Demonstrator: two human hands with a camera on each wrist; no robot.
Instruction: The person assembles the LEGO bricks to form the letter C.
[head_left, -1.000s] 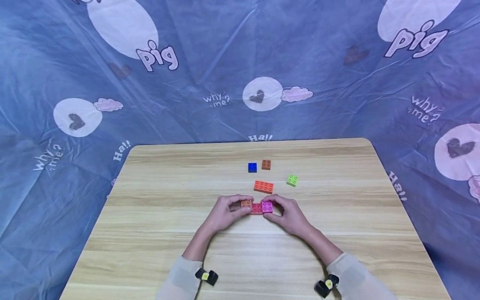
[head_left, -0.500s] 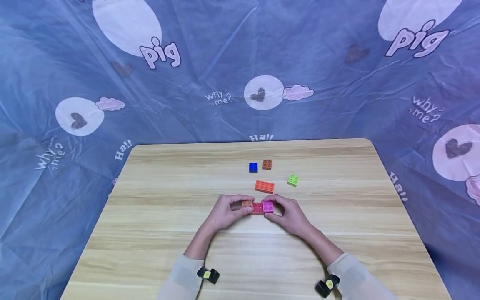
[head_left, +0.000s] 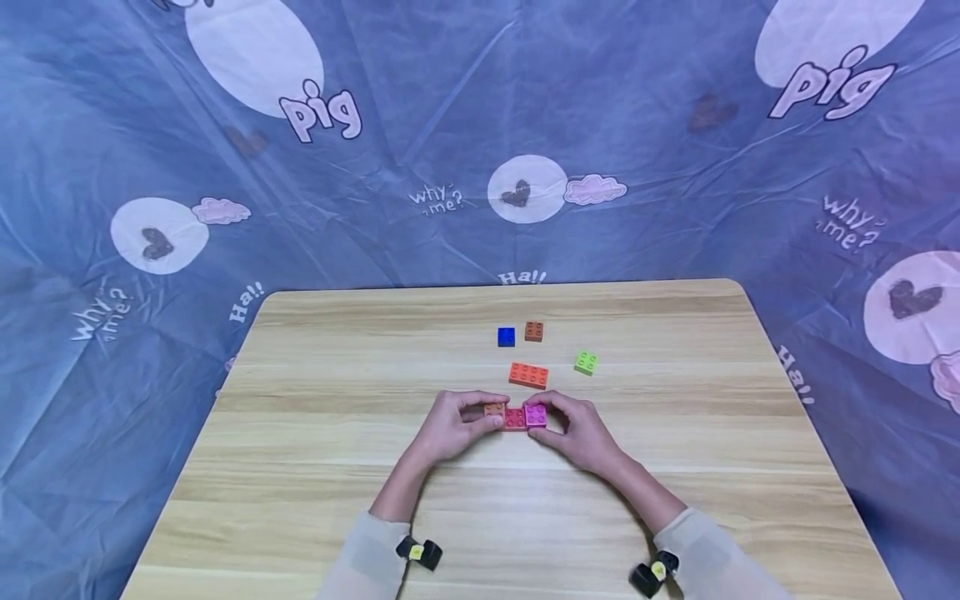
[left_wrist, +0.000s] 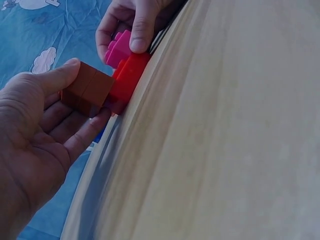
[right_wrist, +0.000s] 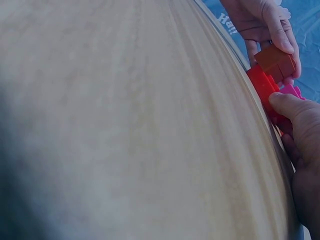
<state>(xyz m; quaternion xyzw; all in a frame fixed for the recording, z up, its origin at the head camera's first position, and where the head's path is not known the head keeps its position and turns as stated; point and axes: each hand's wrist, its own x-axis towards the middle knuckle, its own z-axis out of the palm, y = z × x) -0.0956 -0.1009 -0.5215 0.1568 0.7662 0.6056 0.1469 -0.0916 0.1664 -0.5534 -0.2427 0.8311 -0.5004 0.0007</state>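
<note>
Near the middle of the table, a red toy building brick (head_left: 514,418) lies between both hands. My left hand (head_left: 450,425) pinches a brown-orange block (left_wrist: 87,90) between thumb and fingers at the red brick's left end; a seam runs across its side, like two bricks stacked. A pink brick (head_left: 536,415) sits on the right end of the red one. My right hand (head_left: 583,432) grips that end, thumb at the front and fingers behind. Red studs show between the two upper blocks. In the right wrist view, the right thumb (right_wrist: 282,102) partly hides the pink brick.
Beyond the hands lie a long orange-red brick (head_left: 528,375), a lime green brick (head_left: 586,362), a blue brick (head_left: 506,337) and a brown brick (head_left: 534,332). The wooden table (head_left: 337,375) ends at a blue printed cloth (head_left: 375,225) behind it.
</note>
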